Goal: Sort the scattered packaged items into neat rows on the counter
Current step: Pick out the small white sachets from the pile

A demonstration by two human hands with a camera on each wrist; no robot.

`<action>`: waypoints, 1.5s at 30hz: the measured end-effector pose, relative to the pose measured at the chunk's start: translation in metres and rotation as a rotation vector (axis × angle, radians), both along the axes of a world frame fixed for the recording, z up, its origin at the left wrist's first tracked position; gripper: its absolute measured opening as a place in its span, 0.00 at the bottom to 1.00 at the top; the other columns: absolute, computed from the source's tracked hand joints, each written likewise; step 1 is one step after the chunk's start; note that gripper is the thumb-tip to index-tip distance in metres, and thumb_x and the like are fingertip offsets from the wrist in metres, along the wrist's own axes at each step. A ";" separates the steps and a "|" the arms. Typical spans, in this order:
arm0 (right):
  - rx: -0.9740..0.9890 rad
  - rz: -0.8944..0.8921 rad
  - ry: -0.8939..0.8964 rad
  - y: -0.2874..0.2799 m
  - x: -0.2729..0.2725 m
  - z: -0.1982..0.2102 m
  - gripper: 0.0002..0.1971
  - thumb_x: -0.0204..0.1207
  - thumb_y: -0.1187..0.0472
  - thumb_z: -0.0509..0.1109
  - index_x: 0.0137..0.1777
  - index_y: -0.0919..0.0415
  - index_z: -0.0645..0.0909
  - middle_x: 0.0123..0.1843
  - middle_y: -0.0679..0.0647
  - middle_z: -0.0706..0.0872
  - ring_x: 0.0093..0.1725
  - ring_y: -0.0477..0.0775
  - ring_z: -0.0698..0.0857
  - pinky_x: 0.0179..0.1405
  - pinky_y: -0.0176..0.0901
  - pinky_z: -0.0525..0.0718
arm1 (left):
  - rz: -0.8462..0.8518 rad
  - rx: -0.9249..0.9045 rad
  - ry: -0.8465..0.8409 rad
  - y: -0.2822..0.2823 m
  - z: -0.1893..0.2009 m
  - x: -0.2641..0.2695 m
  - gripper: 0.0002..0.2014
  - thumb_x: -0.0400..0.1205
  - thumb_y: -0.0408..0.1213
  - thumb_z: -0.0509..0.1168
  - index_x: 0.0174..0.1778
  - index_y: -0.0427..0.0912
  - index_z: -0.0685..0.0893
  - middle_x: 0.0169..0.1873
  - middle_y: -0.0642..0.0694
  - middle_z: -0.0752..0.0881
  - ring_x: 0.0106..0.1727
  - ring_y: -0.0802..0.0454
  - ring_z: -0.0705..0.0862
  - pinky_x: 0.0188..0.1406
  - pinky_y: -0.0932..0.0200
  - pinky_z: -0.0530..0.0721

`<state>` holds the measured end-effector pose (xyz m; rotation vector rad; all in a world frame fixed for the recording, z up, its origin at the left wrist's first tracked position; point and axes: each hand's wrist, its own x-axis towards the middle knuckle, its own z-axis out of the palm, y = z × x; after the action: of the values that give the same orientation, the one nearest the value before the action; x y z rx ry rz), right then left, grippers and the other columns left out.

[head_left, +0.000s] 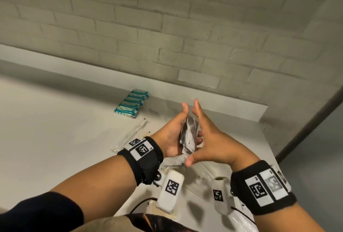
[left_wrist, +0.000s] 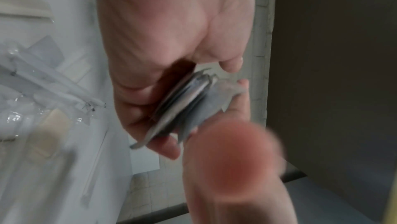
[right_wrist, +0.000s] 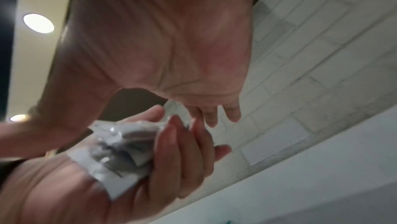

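Observation:
My left hand (head_left: pixel 172 133) is raised above the counter (head_left: pixel 55 120), its fingers (right_wrist: pixel 182 151) curled round a small stack of grey-and-white sachets (head_left: pixel 189 135) standing on edge in the palm. My right hand (head_left: pixel 209 139) lies flat against the stack's right side, fingers straight and thumb spread below it. The stack's layered edges (left_wrist: pixel 182 107) show in the left wrist view, and its crinkled clear wrapping (right_wrist: pixel 122 149) in the right wrist view. A neat row of teal packets (head_left: pixel 132 105) lies on the counter near the back wall.
Long clear packets (head_left: pixel 130 135) lie on the counter left of my hands, and more clear wrapped items (head_left: pixel 200 174) sit under my wrists. A white brick wall (head_left: pixel 167 36) backs the counter. The counter ends on the right at an edge (head_left: pixel 267 142) above the floor.

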<state>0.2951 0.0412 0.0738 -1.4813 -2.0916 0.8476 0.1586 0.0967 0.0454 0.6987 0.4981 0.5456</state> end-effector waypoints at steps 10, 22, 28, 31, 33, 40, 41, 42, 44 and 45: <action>0.157 -0.024 -0.144 0.000 -0.025 0.011 0.71 0.57 0.51 0.86 0.75 0.27 0.24 0.75 0.44 0.61 0.73 0.42 0.65 0.70 0.40 0.74 | 0.015 -0.008 -0.037 -0.003 0.011 -0.024 0.10 0.79 0.40 0.60 0.42 0.37 0.82 0.30 0.41 0.85 0.31 0.48 0.87 0.33 0.60 0.87; 0.166 -0.054 -0.138 0.011 -0.056 0.017 0.71 0.54 0.47 0.86 0.76 0.27 0.27 0.80 0.46 0.59 0.79 0.50 0.63 0.74 0.48 0.71 | -0.007 0.000 -0.031 0.003 0.017 -0.054 0.08 0.69 0.28 0.60 0.41 0.34 0.81 0.28 0.40 0.86 0.29 0.48 0.87 0.30 0.60 0.87; -0.146 -0.435 0.522 0.031 -0.052 0.020 0.42 0.62 0.42 0.74 0.77 0.52 0.68 0.64 0.56 0.77 0.51 0.51 0.84 0.46 0.44 0.82 | 0.462 -0.063 -0.182 0.027 0.017 -0.063 0.12 0.78 0.27 0.51 0.45 0.37 0.81 0.38 0.40 0.88 0.50 0.40 0.84 0.49 0.50 0.79; -0.472 -0.375 0.703 0.041 -0.056 0.011 0.32 0.63 0.39 0.70 0.62 0.62 0.79 0.46 0.58 0.81 0.38 0.56 0.84 0.34 0.49 0.85 | 0.562 -0.071 -0.196 0.032 0.018 -0.059 0.16 0.79 0.29 0.50 0.42 0.39 0.84 0.39 0.42 0.88 0.48 0.44 0.84 0.46 0.51 0.79; -0.538 -0.350 0.726 0.050 -0.067 -0.001 0.29 0.68 0.41 0.70 0.60 0.65 0.80 0.42 0.57 0.82 0.36 0.55 0.84 0.30 0.46 0.85 | 0.534 -0.084 -0.173 0.034 0.015 -0.054 0.22 0.80 0.31 0.50 0.36 0.39 0.90 0.37 0.43 0.87 0.37 0.49 0.86 0.38 0.58 0.84; -0.623 -0.472 0.903 0.084 -0.071 -0.037 0.16 0.76 0.63 0.71 0.61 0.65 0.75 0.44 0.63 0.87 0.34 0.58 0.89 0.26 0.46 0.87 | 0.506 -0.060 -0.041 0.066 -0.029 -0.062 0.16 0.83 0.43 0.59 0.61 0.37 0.81 0.40 0.37 0.85 0.35 0.46 0.88 0.32 0.58 0.87; -0.641 -0.481 0.898 0.089 -0.067 -0.041 0.15 0.76 0.64 0.71 0.60 0.64 0.74 0.44 0.63 0.88 0.34 0.58 0.90 0.26 0.46 0.88 | 0.509 -0.019 0.006 0.075 -0.036 -0.066 0.17 0.83 0.46 0.62 0.60 0.37 0.81 0.42 0.37 0.86 0.37 0.46 0.89 0.34 0.57 0.87; -0.656 -0.490 0.878 0.095 -0.063 -0.043 0.13 0.77 0.64 0.71 0.58 0.65 0.74 0.43 0.63 0.88 0.33 0.58 0.90 0.25 0.46 0.88 | 0.500 0.042 0.085 0.085 -0.041 -0.071 0.18 0.82 0.49 0.64 0.56 0.37 0.83 0.42 0.37 0.87 0.39 0.46 0.89 0.37 0.56 0.87; -0.662 -0.514 0.816 0.111 -0.057 -0.046 0.08 0.78 0.66 0.70 0.53 0.66 0.75 0.40 0.64 0.88 0.30 0.58 0.90 0.24 0.45 0.89 | 0.456 0.150 0.248 0.107 -0.047 -0.076 0.16 0.82 0.47 0.65 0.52 0.36 0.84 0.45 0.35 0.89 0.41 0.45 0.89 0.41 0.55 0.88; -0.653 -0.533 0.786 0.122 -0.053 -0.049 0.07 0.78 0.67 0.70 0.52 0.66 0.76 0.39 0.65 0.88 0.29 0.58 0.90 0.24 0.45 0.89 | 0.440 0.183 0.338 0.120 -0.049 -0.077 0.14 0.82 0.44 0.67 0.53 0.35 0.84 0.49 0.33 0.89 0.42 0.45 0.88 0.41 0.55 0.88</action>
<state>0.2416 0.1628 0.0252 -1.5175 -0.8260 1.6209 0.0816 0.2165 -0.0039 0.8679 0.9378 0.8996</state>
